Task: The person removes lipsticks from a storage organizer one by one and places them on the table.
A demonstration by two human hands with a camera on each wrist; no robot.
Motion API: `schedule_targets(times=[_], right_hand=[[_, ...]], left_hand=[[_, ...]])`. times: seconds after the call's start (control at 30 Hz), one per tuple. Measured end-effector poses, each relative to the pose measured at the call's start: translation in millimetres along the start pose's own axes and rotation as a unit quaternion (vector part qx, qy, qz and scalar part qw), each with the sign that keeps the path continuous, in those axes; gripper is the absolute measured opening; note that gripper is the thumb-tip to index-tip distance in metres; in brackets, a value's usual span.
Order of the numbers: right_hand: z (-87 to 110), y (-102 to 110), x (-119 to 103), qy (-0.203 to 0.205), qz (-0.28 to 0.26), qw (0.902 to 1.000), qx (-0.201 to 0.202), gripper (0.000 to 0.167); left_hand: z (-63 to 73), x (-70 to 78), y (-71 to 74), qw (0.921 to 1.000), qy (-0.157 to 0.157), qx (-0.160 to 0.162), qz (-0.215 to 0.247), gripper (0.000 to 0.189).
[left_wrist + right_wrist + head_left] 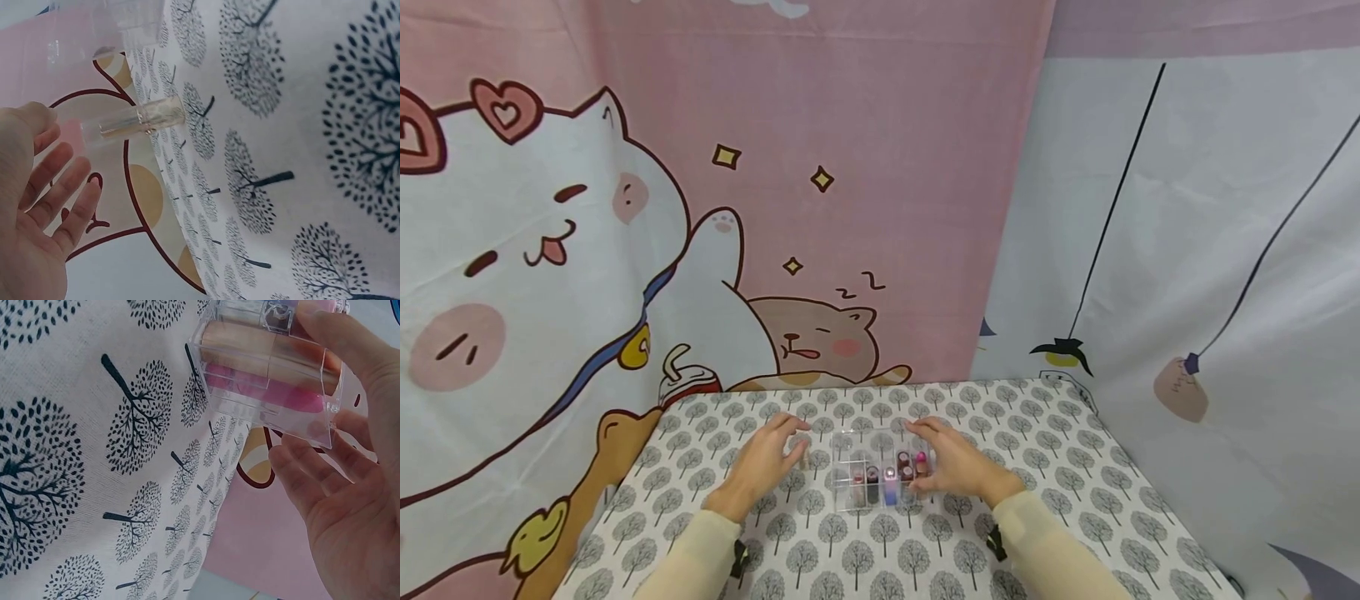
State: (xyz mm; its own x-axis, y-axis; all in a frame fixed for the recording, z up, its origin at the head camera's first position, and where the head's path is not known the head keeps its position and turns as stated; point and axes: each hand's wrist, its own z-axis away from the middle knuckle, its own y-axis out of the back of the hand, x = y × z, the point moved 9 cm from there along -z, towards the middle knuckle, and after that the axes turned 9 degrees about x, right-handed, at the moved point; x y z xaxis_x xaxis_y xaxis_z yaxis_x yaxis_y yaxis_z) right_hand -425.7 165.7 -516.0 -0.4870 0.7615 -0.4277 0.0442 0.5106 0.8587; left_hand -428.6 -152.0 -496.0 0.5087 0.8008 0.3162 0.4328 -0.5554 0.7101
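A clear plastic cosmetics organizer [850,490] stands on the table, divided into small compartments. Several lipsticks and tubes stand in its front and right compartments, among them a tube with a blue-violet lower part [891,487] and a pink-topped one [921,463]. My right hand [958,462] holds the organizer's right end, thumb at the front and fingers toward the back; gold and magenta tubes [281,394] show through the wall. Left of the organizer, a slim clear lip gloss tube [140,122] stands upright. Around it, without gripping, curve the fingers of my left hand [763,458].
A white cloth [857,554] printed with grey trees covers the table. Behind it hangs a pink and white curtain [910,208] with cartoon cats. Small black objects [996,543] show beside both forearms.
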Motion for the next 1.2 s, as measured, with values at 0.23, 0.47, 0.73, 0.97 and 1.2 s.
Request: schedule_targets(times=[0.23,0.47,0.73,0.97,1.2], right_hand=[[0.8,4.0,-3.6,-0.003,-0.011,0.9998,-0.019,0.116],[-0.1,7.1,-3.5,-0.007,-0.017,0.9987,-0.047,0.115],[-5.0,10.6,-1.0,-0.009,-0.012,0.9985,-0.054,0.118],[-9.5,13.0,1.5,-0.006,-0.014,0.9990,-0.043,0.119],[-12.1,12.3,3.3,0.010,-0.004,0.9993,-0.035,0.120]], left_hand=[[-3.7,17.0,-0.2,0.9996,-0.029,-0.001,0.007,0.025],[-9.8,37.5,1.3,0.9970,-0.073,0.021,0.015,0.024],[-18.1,59.4,-8.2,0.9968,-0.078,-0.005,0.018,0.021],[-22.2,74.5,-21.3,0.9958,-0.082,-0.025,0.032,0.022],[-25.0,88.0,-34.1,0.9936,-0.093,-0.050,0.041,0.026]])
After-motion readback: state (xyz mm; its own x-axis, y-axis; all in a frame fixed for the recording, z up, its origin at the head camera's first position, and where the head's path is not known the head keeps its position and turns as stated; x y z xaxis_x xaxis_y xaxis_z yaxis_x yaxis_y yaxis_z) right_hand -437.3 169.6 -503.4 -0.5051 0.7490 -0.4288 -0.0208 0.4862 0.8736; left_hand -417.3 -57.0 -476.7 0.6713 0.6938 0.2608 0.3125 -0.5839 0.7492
